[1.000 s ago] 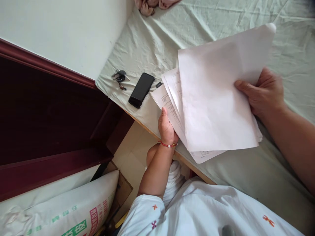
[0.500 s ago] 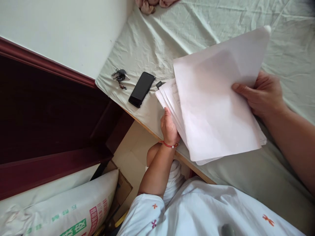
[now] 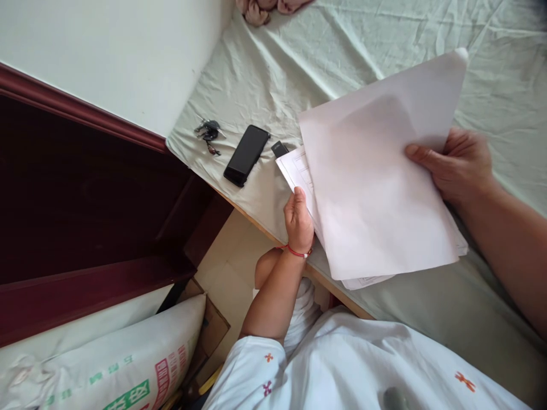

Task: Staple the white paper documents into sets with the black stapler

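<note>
My left hand (image 3: 298, 222), with a red string bracelet at the wrist, grips the left edge of several stacked paper sheets (image 3: 299, 169). Printed lines show on the upper left of that stack. Over it lies a large blank white sheet (image 3: 376, 193), its upper right corner lifted. My right hand (image 3: 459, 162) pinches this sheet at its right side, thumb on top and the other fingers behind the paper. Most of the stack is hidden beneath the blank sheet. A small black object (image 3: 279, 149) pokes out past the stack's upper left corner.
A black phone (image 3: 247, 155) and a bunch of keys (image 3: 209, 131) lie on the pale green bed sheet (image 3: 273, 74). Pinkish cloth (image 3: 256, 11) sits at the far edge. Dark red wooden furniture (image 3: 85, 193) and a printed white sack (image 3: 128, 359) are on the left.
My left hand has shifted slightly right and the sheets under it have drawn closer together. More of the black object shows. The blank sheet has tilted a little with my right hand.
</note>
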`<action>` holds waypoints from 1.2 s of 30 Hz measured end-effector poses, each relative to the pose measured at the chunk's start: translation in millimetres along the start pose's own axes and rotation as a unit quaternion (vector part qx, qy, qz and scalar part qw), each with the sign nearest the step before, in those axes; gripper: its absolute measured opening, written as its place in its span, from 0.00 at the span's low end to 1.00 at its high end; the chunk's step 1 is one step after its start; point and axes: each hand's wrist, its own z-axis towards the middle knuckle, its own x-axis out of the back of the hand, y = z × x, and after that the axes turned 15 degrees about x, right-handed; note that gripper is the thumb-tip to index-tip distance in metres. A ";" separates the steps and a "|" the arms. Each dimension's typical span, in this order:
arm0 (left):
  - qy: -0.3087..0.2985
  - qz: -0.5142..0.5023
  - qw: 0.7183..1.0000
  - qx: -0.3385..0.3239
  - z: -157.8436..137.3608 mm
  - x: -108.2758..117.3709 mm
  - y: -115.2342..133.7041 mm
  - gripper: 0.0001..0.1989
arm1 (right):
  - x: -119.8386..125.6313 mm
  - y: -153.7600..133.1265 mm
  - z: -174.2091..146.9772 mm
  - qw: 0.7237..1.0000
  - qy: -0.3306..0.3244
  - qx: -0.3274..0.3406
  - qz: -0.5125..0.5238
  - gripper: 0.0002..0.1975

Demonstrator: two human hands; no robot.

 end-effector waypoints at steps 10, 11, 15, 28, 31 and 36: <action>0.022 -0.013 1.000 -0.002 1.6 1.8 -0.8 0.25 | -2.3 -2.8 -1.2 0.999 -0.022 0.039 -0.018 0.16; 0.021 -0.023 1.000 0.000 2.2 1.2 -1.0 0.25 | -2.7 -2.5 -0.9 0.999 -0.018 0.046 -0.021 0.16; 0.008 -0.047 0.999 -0.003 2.0 -1.6 -0.1 0.24 | -4.0 -2.0 0.5 0.998 0.004 0.053 -0.019 0.17; 0.018 -0.036 0.999 0.018 0.0 -3.8 2.2 0.28 | -1.6 -1.1 -0.5 0.999 -0.009 0.047 -0.007 0.17; 0.010 -0.042 0.999 0.015 -3.2 -6.5 6.9 0.27 | -2.2 -2.5 -0.7 0.999 -0.007 0.042 0.000 0.17; -0.011 -0.040 0.999 0.006 -4.4 -7.1 8.2 0.28 | -2.9 -4.5 -1.3 0.999 -0.011 0.040 0.004 0.15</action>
